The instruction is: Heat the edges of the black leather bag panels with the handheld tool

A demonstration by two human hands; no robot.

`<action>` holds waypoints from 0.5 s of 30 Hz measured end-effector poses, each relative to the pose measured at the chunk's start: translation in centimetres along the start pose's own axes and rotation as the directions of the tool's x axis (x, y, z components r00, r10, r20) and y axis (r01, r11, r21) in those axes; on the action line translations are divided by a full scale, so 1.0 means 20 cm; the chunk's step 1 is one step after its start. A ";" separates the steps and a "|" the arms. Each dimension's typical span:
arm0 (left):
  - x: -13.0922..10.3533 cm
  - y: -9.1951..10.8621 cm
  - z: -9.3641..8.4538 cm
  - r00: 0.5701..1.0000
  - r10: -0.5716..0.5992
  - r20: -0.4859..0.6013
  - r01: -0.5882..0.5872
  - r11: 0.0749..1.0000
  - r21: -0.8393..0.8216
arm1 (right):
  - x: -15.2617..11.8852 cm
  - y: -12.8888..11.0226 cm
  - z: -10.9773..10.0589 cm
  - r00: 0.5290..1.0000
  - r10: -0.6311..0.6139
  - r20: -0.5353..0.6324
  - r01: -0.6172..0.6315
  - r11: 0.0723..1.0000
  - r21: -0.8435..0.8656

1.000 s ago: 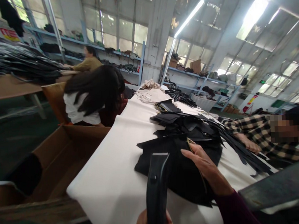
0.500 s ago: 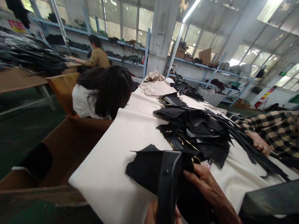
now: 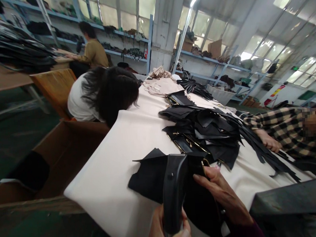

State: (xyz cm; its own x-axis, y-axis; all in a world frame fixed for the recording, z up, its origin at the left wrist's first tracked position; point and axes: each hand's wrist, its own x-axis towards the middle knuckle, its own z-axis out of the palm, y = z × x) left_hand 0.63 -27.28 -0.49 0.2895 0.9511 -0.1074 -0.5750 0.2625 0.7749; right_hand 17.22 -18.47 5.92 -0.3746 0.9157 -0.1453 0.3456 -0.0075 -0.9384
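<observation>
A curved dark tool or machine arm (image 3: 174, 191) stands upright at the bottom centre; what exactly it is I cannot tell. My left hand (image 3: 169, 228) is wrapped round its lower part, fingers and thumb showing on both sides. To the right, my right hand (image 3: 221, 192) pinches the edge of a black piece of material (image 3: 150, 174) beside a gold zipper (image 3: 205, 164). This black piece spreads behind the dark tool, over the white-covered table (image 3: 102, 163). Beyond it lies a heap of black pieces (image 3: 213, 130) with gold zippers.
A person with dark hair (image 3: 115, 92) bends at the table's left side, near an open cardboard box (image 3: 70, 153). At the right, another person's hand (image 3: 269, 141) touches black strips (image 3: 256, 145). A dark metal block (image 3: 289, 200) is at the lower right.
The view has shifted slightly, so the table and heap sit a little further left and higher. My left hand shows more fully around the dark tool. My right hand keeps its hold.
</observation>
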 end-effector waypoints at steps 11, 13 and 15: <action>0.00 0.05 -0.05 0.988 0.149 -0.032 -0.143 0.979 0.144 | 0.02 0.04 -0.02 0.954 0.163 -0.251 -0.029 0.885 0.464; -0.02 0.04 -0.03 0.995 0.104 -0.003 -0.103 0.987 0.124 | 0.04 0.05 -0.02 0.968 0.125 -0.216 -0.011 0.886 0.463; -0.03 0.02 -0.01 0.998 0.054 0.015 -0.055 0.996 0.077 | 0.03 0.06 0.00 0.977 0.087 -0.197 0.001 0.913 0.407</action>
State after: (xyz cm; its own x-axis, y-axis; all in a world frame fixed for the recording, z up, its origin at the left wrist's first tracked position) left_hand 0.02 -27.70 -0.18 0.2692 0.9614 -0.0564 -0.5293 0.1966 0.8254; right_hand 17.35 -17.94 4.74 -0.1662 0.9728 -0.1612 -0.0355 -0.1693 -0.9849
